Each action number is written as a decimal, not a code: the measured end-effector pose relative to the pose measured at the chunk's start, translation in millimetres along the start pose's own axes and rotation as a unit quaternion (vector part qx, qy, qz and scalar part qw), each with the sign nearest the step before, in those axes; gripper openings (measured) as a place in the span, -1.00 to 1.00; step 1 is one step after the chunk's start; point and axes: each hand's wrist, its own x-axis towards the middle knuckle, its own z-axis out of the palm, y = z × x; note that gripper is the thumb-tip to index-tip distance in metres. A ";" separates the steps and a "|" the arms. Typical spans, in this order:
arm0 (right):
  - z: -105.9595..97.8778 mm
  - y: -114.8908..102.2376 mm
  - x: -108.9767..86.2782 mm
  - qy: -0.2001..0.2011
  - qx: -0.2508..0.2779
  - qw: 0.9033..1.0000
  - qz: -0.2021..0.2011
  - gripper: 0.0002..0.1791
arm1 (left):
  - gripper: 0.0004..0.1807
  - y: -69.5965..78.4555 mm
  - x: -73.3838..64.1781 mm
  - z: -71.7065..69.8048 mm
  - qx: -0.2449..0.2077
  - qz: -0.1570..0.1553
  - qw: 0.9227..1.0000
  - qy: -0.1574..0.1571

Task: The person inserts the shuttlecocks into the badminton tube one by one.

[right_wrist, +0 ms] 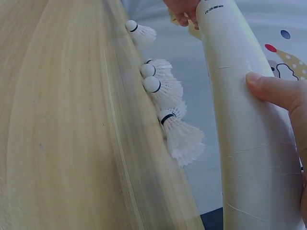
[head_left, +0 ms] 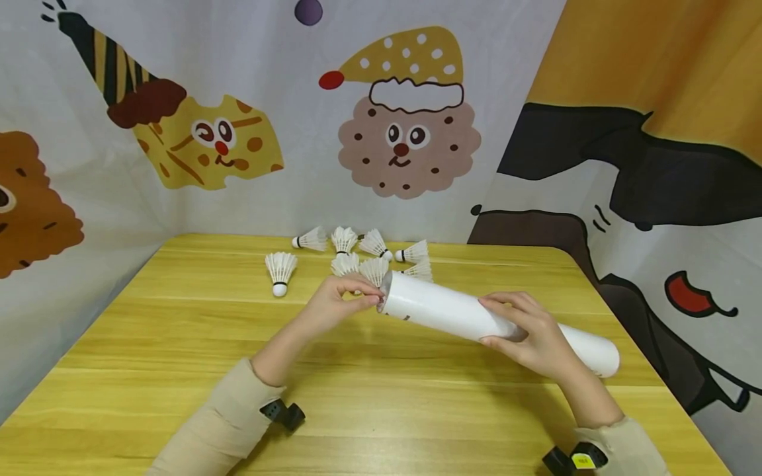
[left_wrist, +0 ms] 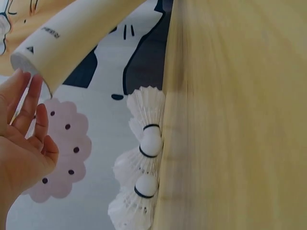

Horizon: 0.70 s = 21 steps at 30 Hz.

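My right hand (head_left: 530, 330) grips a long white cardboard tube (head_left: 443, 305) round its middle, thumb on the near side. The tube is tilted above the table, its left end higher than its right. At that left end my left hand (head_left: 339, 301) has its thumb and fingertips right at the rim. In the left wrist view its other fingers (left_wrist: 41, 120) are loosely bent below the tube's mouth (left_wrist: 26, 64). I cannot tell whether the fingertips pinch something inside. Behind the tube lie several white feather shuttlecocks (head_left: 374, 243), and one shuttlecock (head_left: 280, 271) stands apart on the left, cork toward me.
The wooden table (head_left: 381, 410) reaches back to a printed cloth (head_left: 238, 211) with cartoon figures. The shuttlecocks are grouped near its back edge. A small black camera (head_left: 284, 415) is strapped to the left sleeve, another camera (head_left: 574, 458) to the right one.
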 end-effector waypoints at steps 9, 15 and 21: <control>-1.0 -2.0 -0.1 -0.009 0.001 1.000 0.018 -0.25 | -0.86 24.8 -0.9 -20.6 0.064 -0.014 0.997 0.035; -1.9 -1.8 -0.9 -0.010 -0.003 1.000 0.022 -0.25 | -0.81 20.6 -1.0 -40.3 0.083 -0.052 0.992 0.079; -1.2 -1.4 -0.6 -0.006 -0.005 1.000 0.011 -0.28 | -0.77 7.5 -1.9 -62.3 0.098 -0.056 0.985 0.128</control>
